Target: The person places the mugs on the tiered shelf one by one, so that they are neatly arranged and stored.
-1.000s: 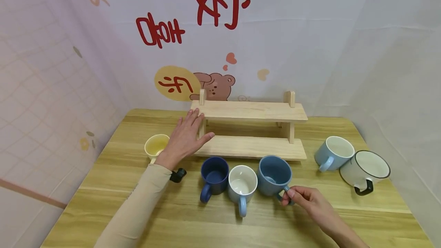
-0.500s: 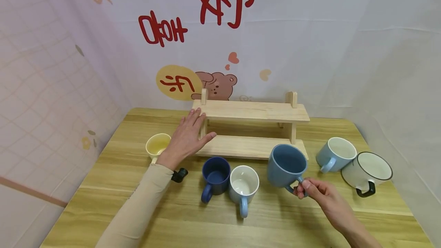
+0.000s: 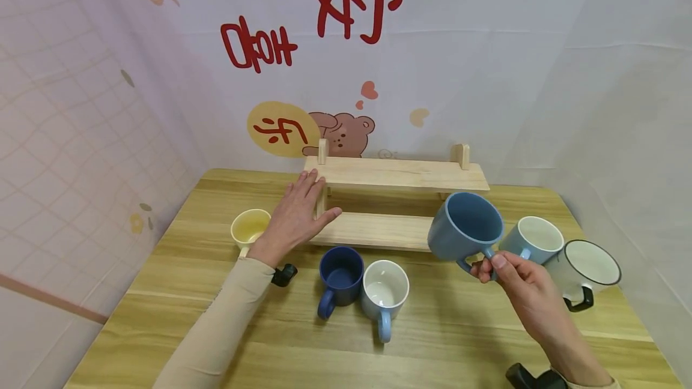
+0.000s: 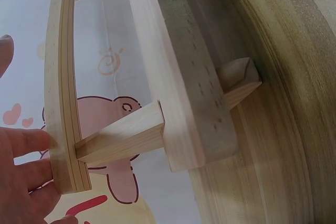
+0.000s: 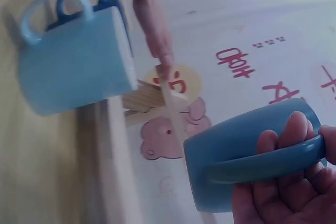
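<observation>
My right hand grips the handle of a blue mug, which hangs in the air, tilted, before the right end of a two-tier wooden shelf. In the right wrist view, fingers curl through the handle of that mug. With fingers straight, my left hand rests on the left end of the upper board. The left wrist view shows those fingers touching the board's end. In front of the shelf stand a dark blue mug and a white-lined mug with a light blue handle.
A yellow cup stands left of the shelf, partly behind my left wrist. At right are a light blue mug and a white mug with a black rim and handle, partly overlapped by my right hand. A printed cloth hangs behind the table.
My right hand has lifted the blue mug from beside the white-lined mug and carried it up and to the right. My left hand stays on the shelf.
</observation>
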Demonstrator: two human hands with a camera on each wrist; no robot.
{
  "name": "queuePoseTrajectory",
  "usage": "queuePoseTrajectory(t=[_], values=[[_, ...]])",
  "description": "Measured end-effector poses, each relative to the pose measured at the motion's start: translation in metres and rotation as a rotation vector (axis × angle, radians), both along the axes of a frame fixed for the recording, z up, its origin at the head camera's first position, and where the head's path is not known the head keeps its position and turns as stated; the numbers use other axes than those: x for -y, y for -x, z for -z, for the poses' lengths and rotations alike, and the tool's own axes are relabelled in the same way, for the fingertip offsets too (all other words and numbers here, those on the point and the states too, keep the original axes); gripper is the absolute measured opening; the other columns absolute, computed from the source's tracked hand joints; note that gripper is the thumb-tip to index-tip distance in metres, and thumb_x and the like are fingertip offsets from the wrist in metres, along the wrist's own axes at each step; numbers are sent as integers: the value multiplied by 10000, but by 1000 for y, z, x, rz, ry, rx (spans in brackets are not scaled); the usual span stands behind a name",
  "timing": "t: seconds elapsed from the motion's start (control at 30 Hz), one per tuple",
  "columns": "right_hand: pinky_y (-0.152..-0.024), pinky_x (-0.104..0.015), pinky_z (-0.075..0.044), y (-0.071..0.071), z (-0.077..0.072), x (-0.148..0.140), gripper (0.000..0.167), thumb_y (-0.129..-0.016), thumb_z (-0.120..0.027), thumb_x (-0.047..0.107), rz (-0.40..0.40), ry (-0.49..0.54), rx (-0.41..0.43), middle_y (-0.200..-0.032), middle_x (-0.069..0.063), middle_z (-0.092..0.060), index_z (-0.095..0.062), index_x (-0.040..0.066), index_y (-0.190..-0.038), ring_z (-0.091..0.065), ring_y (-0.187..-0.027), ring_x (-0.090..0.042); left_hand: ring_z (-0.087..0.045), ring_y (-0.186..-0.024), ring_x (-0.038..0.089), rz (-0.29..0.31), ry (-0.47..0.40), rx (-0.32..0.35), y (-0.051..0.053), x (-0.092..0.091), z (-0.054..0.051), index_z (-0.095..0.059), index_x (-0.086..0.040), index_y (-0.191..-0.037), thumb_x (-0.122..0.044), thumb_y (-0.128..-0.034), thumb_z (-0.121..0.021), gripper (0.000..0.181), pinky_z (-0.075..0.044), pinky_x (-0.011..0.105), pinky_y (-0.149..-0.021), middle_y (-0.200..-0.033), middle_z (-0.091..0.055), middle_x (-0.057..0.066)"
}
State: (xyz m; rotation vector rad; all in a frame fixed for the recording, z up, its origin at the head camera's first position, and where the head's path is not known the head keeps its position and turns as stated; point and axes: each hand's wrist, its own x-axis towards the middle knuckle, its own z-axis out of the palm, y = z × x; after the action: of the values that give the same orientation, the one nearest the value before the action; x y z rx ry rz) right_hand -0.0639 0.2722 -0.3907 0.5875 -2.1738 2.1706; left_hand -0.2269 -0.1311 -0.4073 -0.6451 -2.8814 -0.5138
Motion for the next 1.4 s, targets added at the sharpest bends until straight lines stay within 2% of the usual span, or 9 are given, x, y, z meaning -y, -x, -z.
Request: queuePoseTrajectory(t=[0.2,0.47,0.67,0.87,1.4], values=[[-968,-246,-501,13,-10,5,321,-1109,-301,-53,11,99,-76,-922,-59,-642,-590,-102,-977,-669,-1018,-207,-117,-1589,319,-1,-8,7,-1,-1,1,-358,-41,-1606,-681,-1007,-471,884,-113,514,-1275,-1710,-202,149],[-996,-232,-509,31,-24,13,299,-1116,-342,-11,49,133,-113,-917,-62,-639,-581,-113,-968,-684,-1018,-190,-114,-1589,314,-7,1,12,-2,0,1,-356,-47,-1608,-684,-1004,-474,886,-105,504,-1276,-1711,-202,146],[-992,-231,-504,45,-31,22,309,-1119,-406,65,149,147,-88,-931,-68,-644,-553,-170,-982,-655,-969,-180,-130,-1586,324,-5,11,11,-2,1,0,-362,-41,-1604,-679,-1004,-479,884,-129,518,-1272,-1705,-216,153],[-985,-222,-518,64,-36,28,313,-1103,-499,146,221,180,-71,-935,-63,-648,-613,-123,-989,-667,-946,-164,-136,-1585,325,-5,7,6,-3,1,1,-366,-40,-1602,-681,-1008,-469,880,-136,524,-1270,-1704,-221,153],[-982,-234,-522,110,-36,35,284,-1080,-554,189,249,258,-66,-889,-38,-689,-656,-49,-965,-668,-919,-143,-143,-1583,328,-16,1,-1,-2,-2,0,-383,-32,-1593,-672,-1006,-487,875,-150,526,-1268,-1702,-228,156]])
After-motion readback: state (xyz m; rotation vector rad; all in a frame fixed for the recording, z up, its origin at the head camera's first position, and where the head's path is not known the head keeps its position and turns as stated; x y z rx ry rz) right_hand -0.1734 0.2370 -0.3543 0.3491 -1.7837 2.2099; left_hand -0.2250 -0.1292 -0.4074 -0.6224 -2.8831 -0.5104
